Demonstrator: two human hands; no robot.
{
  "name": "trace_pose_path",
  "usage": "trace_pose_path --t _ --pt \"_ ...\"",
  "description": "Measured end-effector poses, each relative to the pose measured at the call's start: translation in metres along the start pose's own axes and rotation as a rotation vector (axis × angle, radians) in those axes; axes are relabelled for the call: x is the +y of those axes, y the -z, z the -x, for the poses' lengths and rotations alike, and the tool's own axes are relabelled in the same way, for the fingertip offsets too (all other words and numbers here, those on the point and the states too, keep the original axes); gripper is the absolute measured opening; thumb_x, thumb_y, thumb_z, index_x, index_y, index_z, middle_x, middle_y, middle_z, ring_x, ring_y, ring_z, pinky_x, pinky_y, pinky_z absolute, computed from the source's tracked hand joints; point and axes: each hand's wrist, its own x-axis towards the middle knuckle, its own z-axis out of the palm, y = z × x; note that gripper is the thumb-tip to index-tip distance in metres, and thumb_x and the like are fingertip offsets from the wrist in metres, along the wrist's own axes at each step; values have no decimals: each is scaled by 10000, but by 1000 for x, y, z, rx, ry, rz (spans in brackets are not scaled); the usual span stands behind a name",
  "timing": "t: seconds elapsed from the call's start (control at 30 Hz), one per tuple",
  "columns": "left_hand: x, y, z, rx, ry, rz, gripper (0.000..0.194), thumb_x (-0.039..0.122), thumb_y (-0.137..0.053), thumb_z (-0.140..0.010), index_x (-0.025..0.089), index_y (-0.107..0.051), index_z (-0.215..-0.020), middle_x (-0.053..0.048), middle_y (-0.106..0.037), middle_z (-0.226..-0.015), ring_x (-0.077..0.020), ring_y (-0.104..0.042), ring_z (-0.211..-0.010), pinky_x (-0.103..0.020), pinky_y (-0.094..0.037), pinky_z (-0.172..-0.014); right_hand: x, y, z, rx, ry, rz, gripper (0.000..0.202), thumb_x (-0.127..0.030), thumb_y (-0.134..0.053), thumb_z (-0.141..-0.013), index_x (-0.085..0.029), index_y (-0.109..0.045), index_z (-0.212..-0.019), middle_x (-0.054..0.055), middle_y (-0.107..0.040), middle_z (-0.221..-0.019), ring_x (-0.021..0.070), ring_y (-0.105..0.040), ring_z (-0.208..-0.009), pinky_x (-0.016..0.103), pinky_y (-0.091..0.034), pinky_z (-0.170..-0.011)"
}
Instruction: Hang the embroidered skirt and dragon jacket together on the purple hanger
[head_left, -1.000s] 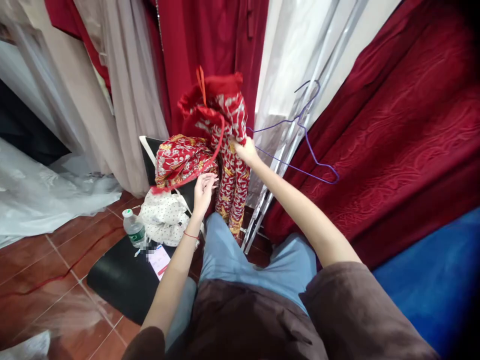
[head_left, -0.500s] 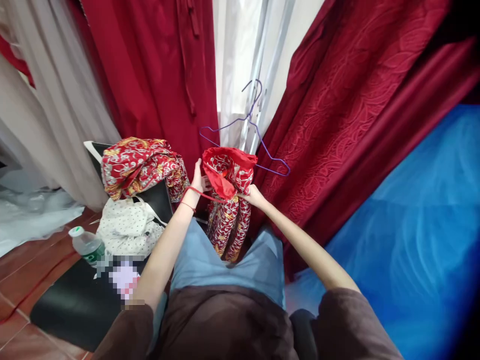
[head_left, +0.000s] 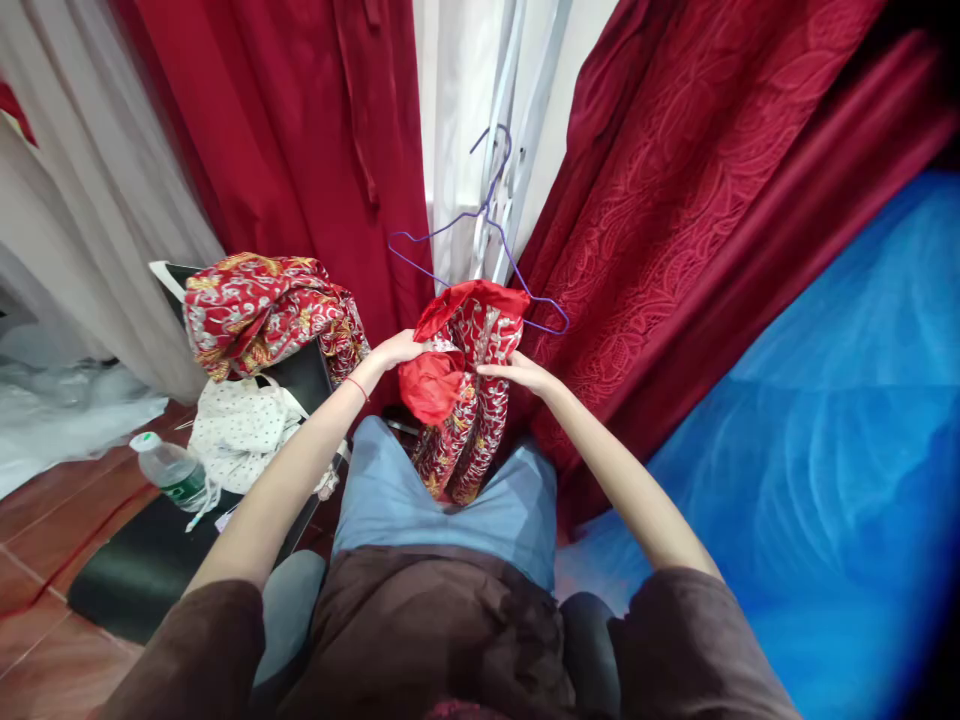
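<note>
A red garment with silver and gold embroidery (head_left: 491, 400) hangs in front of my lap, its plain red lining turned out at the top and on the left. My left hand (head_left: 405, 347) grips its left edge, the fingers partly hidden by the cloth. On the other side my right hand (head_left: 517, 372) pinches the patterned fabric, the thumb lying across its front. Just behind the garment is a purple wire hanger (head_left: 491, 210), its lower part covered by the red cloth. I cannot tell whether the hanger touches the garment.
At left, another embroidered red garment (head_left: 259, 305) drapes over a black chair (head_left: 120, 580). A dotted white bag (head_left: 240, 430) and a plastic bottle (head_left: 169, 465) sit on that chair. Dark red curtains (head_left: 300, 150) hang ahead, and blue tulle (head_left: 825, 450) spreads at right.
The garment's red lining has flopped down and outward on the left, and its opening has changed shape. The red cord seen by my left hand no longer shows. The view has shifted slightly.
</note>
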Motion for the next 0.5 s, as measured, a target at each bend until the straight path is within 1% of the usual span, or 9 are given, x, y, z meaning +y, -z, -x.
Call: trace_pose_path --t 0.03,0.07,0.1,0.17,0.23,0.3,0.37,0.43,0.5 --pt "0 6 1 10 -36 -77 441 512 -842 -601 142 -723 -809 -68 -769 -883 -285 -697 -919 -398 -542 -915 -5 1 0 17 2 -74 640 -525 -774 -738 -159 -626 -1242 120 -728 -1210 244 -698 -1046 400 -546 -972" --pt "1 13 2 8 -66 -165 456 553 -804 -631 141 -719 -809 -59 -764 -885 -272 -691 -915 -381 -530 -918 -12 2 0 82 22 -82 717 -541 -758 -752 -161 -565 -1328 134 -694 -1273 249 -683 -1090 412 -534 -997" --pt "4 19 3 -7 -91 -260 475 592 -767 -660 143 -715 -807 -49 -758 -877 -260 -685 -905 -364 -521 -911 -19 4 1 192 65 -17 789 -544 -751 -761 -162 -497 -1402 143 -664 -1311 257 -668 -1119 422 -524 -1011" --pt "11 29 3 -55 -126 -448 515 652 -724 -689 152 -706 -812 -37 -745 -860 -245 -677 -875 -332 -507 -868 -35 10 2 390 170 283 859 -499 -726 -806 -171 -365 -1513 154 -610 -1355 272 -641 -1135 435 -520 -997" --pt "18 33 3 -96 -145 -601 557 679 -743 -658 162 -700 -858 -43 -744 -880 -243 -674 -852 -307 -492 -805 -51 17 4 437 234 682 714 -412 -613 -911 -196 -349 -1538 159 -570 -1370 275 -628 -1105 422 -533 -915" --pt "21 34 1 -110 -153 -701 631 676 -794 -583 165 -687 -938 -68 -748 -948 -250 -675 -847 -291 -478 -756 -63 22 8 346 233 1046 476 -314 -480 -988 -206 -474 -1451 161 -566 -1343 266 -618 -1069 368 -519 -808" --pt "18 35 -3 -140 -149 -750 703 666 -818 -533 166 -670 -1004 -92 -745 -1021 -253 -676 -860 -281 -473 -741 -68 24 13 215 222 1314 350 -287 -438 -1016 -182 -570 -1324 169 -585 -1288 261 -601 -1063 319 -476 -746" --pt "11 36 -7 -190 -127 -774 703 625 -829 -510 169 -668 -1019 -94 -743 -1056 -252 -677 -880 -274 -477 -751 -63 25 18 99 247 1483 319 -298 -469 -1019 -151 -581 -1279 177 -609 -1230 263 -584 -1062 304 -441 -733" --pt "3 38 -10 -229 -82 -775 633 548 -844 -491 176 -685 -978 -81 -752 -1035 -248 -681 -886 -268 -485 -762 -51 25 24 7 306 1574 340 -267 -474 -1020 -127 -551 -1320 177 -631 -1187 259 -581 -1047 310 -422 -746"
